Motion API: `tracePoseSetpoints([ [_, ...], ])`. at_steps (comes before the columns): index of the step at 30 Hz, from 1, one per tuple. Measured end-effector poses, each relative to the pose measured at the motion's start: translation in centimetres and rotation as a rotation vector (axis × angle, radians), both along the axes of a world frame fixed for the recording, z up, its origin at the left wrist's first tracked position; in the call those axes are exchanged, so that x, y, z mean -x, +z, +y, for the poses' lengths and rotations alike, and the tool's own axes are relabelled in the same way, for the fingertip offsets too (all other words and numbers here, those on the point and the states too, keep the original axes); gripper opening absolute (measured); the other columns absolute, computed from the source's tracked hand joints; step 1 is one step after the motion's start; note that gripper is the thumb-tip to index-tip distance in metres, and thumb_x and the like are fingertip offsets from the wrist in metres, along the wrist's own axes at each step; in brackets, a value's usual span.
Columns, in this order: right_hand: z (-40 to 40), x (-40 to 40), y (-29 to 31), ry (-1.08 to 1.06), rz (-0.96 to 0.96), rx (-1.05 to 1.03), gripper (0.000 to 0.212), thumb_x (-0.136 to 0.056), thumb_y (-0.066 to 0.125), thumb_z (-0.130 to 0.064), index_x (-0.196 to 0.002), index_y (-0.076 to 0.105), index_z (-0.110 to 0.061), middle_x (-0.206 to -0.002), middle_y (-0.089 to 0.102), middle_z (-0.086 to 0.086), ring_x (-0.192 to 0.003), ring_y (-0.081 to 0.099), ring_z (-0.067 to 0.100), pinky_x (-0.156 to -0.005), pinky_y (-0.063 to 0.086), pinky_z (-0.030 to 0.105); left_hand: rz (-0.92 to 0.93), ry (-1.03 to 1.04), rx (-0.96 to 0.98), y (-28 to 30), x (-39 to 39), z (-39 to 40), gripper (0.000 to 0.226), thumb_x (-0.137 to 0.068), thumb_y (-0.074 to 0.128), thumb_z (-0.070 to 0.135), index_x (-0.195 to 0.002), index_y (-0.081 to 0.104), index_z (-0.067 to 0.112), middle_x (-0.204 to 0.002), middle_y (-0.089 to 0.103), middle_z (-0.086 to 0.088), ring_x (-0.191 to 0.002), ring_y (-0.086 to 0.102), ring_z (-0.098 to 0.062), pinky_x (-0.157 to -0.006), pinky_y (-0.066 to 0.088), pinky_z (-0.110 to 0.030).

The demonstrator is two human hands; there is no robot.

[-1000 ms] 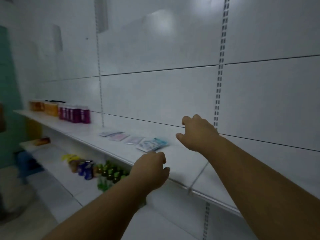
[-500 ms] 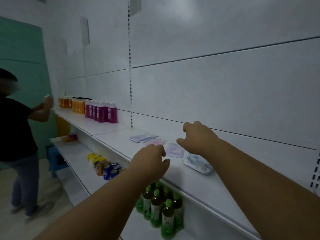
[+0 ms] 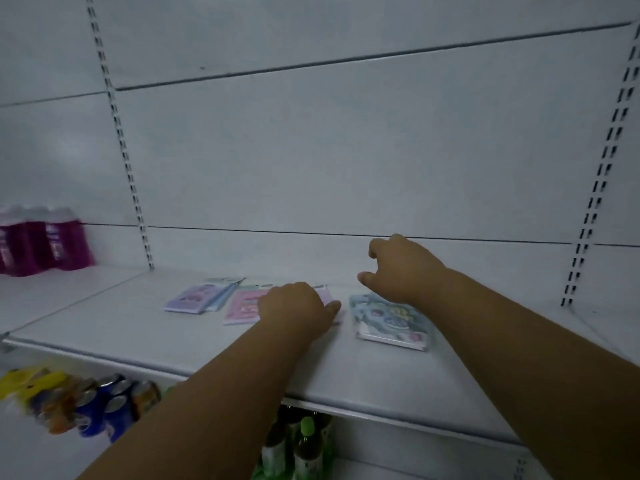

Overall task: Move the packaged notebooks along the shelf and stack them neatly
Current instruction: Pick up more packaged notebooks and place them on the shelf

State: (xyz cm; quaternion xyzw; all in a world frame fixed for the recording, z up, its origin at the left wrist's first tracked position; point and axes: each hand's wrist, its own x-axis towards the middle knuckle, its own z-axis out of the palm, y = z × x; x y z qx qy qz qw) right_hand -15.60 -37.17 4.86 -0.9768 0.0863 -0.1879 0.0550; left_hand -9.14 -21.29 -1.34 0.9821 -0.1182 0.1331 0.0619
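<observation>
Notebooks flat on shelf (image 3: 398, 386), long axes front-to-back: blue notebook (image 3: 391, 322) under loose-curled right hand (image 3: 403, 270); left hand (image 3: 294, 308) on pink notebook (image 3: 242, 306).

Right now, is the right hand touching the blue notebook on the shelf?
Cannot tell. In the head view the right hand hangs over the far edge of the blue notebook, its fingers curled downward, but the hand hides any contact or gap.

Two hands (image 3: 294, 306), roughly four packaged notebooks (image 3: 389, 320)
</observation>
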Motion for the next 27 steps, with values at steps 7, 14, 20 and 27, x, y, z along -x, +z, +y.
tracePoseSetpoints([
  [7, 1.2, 2.1, -1.8, -0.221, 0.021, -0.023, 0.049, -0.084, 0.056, -0.049, -0.12, 0.052, -0.017, -0.119, 0.051, 0.011, -0.102, 0.055, 0.031, -0.08, 0.044, 0.037, 0.207, -0.095, 0.155, 1.2, -1.6, -0.3, 0.092, -0.058, 0.076, 0.063, -0.127, 0.041, 0.012, -0.127, 0.054, -0.013, -0.117, 0.054, -0.033, -0.095, 0.046, -0.041],
  [14, 2.2, 2.5, -3.8, -0.402, 0.082, -0.001, 0.053, -0.084, 0.044, -0.061, -0.112, 0.054, -0.018, -0.113, 0.061, 0.01, -0.097, 0.056, 0.029, -0.079, 0.044, 0.035, 0.167, -0.276, 0.763, 2.3, -1.1, 1.2, 0.03, -0.084, 0.063, 0.013, -0.111, 0.056, 0.001, -0.115, 0.06, -0.02, -0.101, 0.062, -0.036, -0.087, 0.052, -0.042],
  [20, 2.6, 1.8, -5.2, -0.563, 0.178, -0.148, 0.069, -0.069, 0.048, -0.067, -0.121, 0.055, -0.021, -0.119, 0.061, 0.004, -0.107, 0.055, 0.028, -0.084, 0.044, 0.034, 0.173, -0.475, 1.368, 3.5, 1.1, 2.9, 0.021, -0.083, 0.062, 0.01, -0.085, 0.053, 0.029, -0.092, 0.068, 0.003, -0.077, 0.065, -0.014, -0.066, 0.051, -0.032],
  [27, 3.4, 2.6, -4.4, -0.54, -0.065, -0.314, 0.071, -0.072, 0.072, -0.044, -0.124, 0.04, -0.008, -0.12, 0.044, 0.015, -0.106, 0.058, 0.032, -0.086, 0.046, 0.034, 0.229, -0.54, 1.392, 3.4, 2.2, 4.2, 0.021, -0.085, 0.063, 0.01, -0.089, 0.055, 0.029, -0.092, 0.068, 0.01, -0.08, 0.066, -0.011, -0.064, 0.053, -0.03],
])
